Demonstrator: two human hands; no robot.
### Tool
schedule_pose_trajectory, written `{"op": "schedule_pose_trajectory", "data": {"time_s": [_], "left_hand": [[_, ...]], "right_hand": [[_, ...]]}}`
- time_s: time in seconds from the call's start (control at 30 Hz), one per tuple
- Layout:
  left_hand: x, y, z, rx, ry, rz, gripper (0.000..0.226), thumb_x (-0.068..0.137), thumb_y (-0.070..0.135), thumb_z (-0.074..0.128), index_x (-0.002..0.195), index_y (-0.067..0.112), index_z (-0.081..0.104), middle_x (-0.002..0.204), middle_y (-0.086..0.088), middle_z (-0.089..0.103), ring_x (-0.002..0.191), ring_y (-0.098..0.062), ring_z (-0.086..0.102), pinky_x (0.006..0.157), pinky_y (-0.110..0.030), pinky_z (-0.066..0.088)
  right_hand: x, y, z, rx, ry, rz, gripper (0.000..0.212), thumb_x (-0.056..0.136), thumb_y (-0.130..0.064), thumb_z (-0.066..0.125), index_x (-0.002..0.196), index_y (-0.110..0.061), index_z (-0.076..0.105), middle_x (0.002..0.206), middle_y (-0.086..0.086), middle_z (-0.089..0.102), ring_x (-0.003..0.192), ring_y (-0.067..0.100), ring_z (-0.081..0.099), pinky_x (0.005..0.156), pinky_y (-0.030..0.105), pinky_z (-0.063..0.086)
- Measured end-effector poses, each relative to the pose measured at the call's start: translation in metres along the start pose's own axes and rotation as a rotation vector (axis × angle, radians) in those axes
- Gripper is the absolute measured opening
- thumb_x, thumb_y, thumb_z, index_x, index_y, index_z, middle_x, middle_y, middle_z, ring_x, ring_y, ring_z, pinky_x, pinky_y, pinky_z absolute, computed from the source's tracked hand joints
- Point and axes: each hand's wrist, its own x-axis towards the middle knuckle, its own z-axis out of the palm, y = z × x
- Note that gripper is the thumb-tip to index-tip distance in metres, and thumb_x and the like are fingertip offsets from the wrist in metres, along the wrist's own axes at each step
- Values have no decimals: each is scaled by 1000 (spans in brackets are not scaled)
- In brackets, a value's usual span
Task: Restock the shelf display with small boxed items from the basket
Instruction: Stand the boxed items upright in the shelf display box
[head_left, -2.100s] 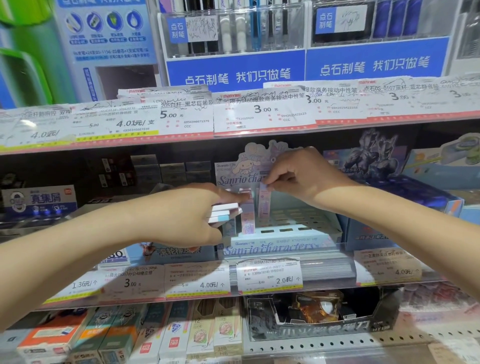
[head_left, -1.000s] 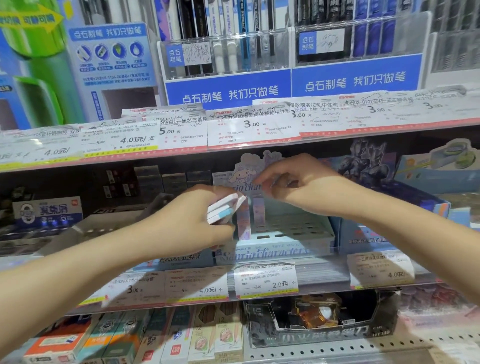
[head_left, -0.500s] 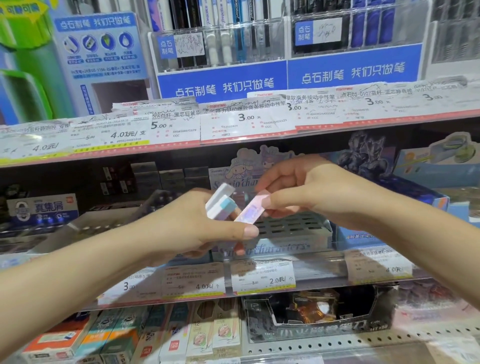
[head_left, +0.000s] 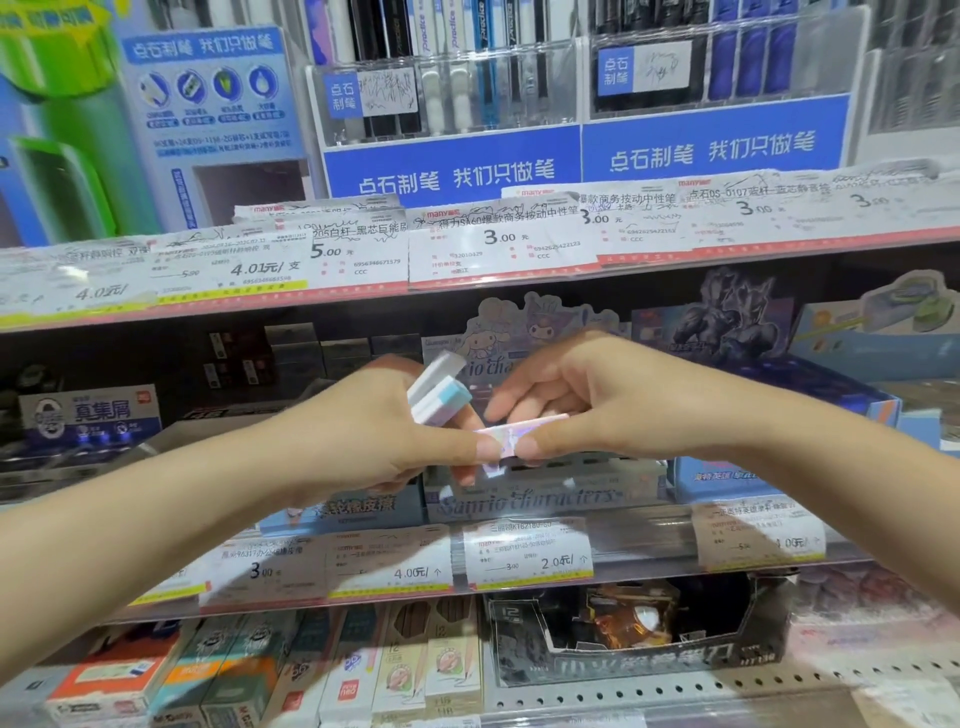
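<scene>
— Nearest, what sits on the bottom shelf?

— At its front edge: a row of slim upright boxes (head_left: 400, 675), print too small to read, and to the right a dark open display carton (head_left: 644, 644) marked "12" at its left corner.

— Next, the price strip above?

— Tags (head_left: 524, 558) along the middle shelf's front edge read "3.00", "4.00元/个", "2.0元/个", "4.0元".

— The hands?

— Left hand (head_left: 363, 441): fingers curled round a small stack of white boxes (head_left: 439, 387), one with a teal end, tilted up to the right; its thumb tip also presses the near end of a holographic pink box (head_left: 511, 434). Right hand (head_left: 597, 410): thumb and forefinger pinch that same pink box, which lies roughly level between both hands, in front of the tray and above the middle shelf's front edge.

— Behind them?

— Pastel slotted display tray (head_left: 545, 493), front panel "Sanrio Characters", cartoon header card (head_left: 530, 322) at its back edge. Beside it to the left, a blue carton (head_left: 358, 506) with Chinese print; towards the shelf's left end, a box (head_left: 88, 410) reading "真集屑". To the right, a blue carton (head_left: 727, 475) below a dark armoured-figure card (head_left: 727, 317).

— Farthest?

— Upper shelf edge: tags (head_left: 498, 244) "4.0元", "4.01元/支", "5.00", "3.00", headed "many". Above, clear pen racks (head_left: 452, 93) over blue signs (head_left: 452, 174) "点石制笔 我们只做笔".
</scene>
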Motion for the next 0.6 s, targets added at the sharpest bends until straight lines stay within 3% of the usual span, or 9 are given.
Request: {"op": "schedule_pose_trajectory", "data": {"time_s": [0.07, 0.13, 0.2, 0.3, 0.37, 0.43, 0.5, 0.6], "left_hand": [[3, -6, -5, 175, 80, 94, 45, 66, 53, 68, 67, 8, 68, 45, 0, 53, 39, -12, 34, 40, -22, 29], [7, -14, -13, 396, 161, 222, 62, 73, 68, 56, 74, 6, 65, 58, -8, 59, 49, -18, 47, 51, -34, 42], [8, -19, -16, 565, 177, 317, 50, 76, 55, 45, 79, 9, 65, 74, -9, 67, 64, -22, 60, 63, -40, 49], [5, -17, -13, 781, 140, 320, 13, 81, 19, 48, 71, 20, 56, 73, -2, 62, 60, -8, 52, 54, -28, 42], [4, -17, -11, 831, 127, 310, 21, 81, 11, 48, 71, 28, 55, 86, 3, 61, 63, -5, 51, 56, -27, 42], [7, -21, -10, 895, 112, 300, 20, 81, 13, 46, 88, 26, 60, 97, 5, 61, 71, -8, 55, 64, -33, 47], [8, -23, -10, 914, 93, 262, 16, 82, 14, 46, 82, 27, 56, 84, 5, 61, 64, -7, 51, 59, -29, 44], [9, -26, -10, 905, 68, 252, 21, 82, 13, 48, 88, 29, 59, 61, 6, 51, 58, 1, 47, 49, -19, 32]], "right_hand": [[0, 3, -6, -51, 15, -14, 28, 84, -3, 61, 106, -21, 60, 95, 8, 71, 74, 14, 68, 73, 23, 52], [0, 8, -12, -52, 59, -26, 33, 89, -5, 54, 108, -33, 55, 96, -2, 64, 72, 11, 70, 64, 16, 51], [1, 14, -14, 60, 100, -4, 34, 92, -6, 48, 106, -37, 52, 97, -2, 59, 75, 9, 71, 66, 17, 55], [11, 23, -12, 78, 176, 1, 35, 91, -5, 48, 95, -39, 52, 96, 7, 57, 78, 12, 70, 78, 31, 53], [20, 29, -11, 4, 283, -7, 35, 86, 0, 53, 87, -35, 52, 84, 6, 55, 75, 18, 62, 74, 32, 44], [26, 33, -10, -6, 373, -9, 38, 81, 4, 58, 80, -33, 50, 76, 5, 53, 71, 23, 54, 71, 31, 42], [29, 36, -9, -11, 439, -31, 38, 79, 3, 61, 78, -33, 49, 82, 8, 56, 75, 28, 58, 71, 32, 48], [29, 37, -4, -21, 450, -79, 37, 79, -2, 66, 79, -33, 46, 94, 9, 57, 75, 21, 59, 65, 16, 51]]}}
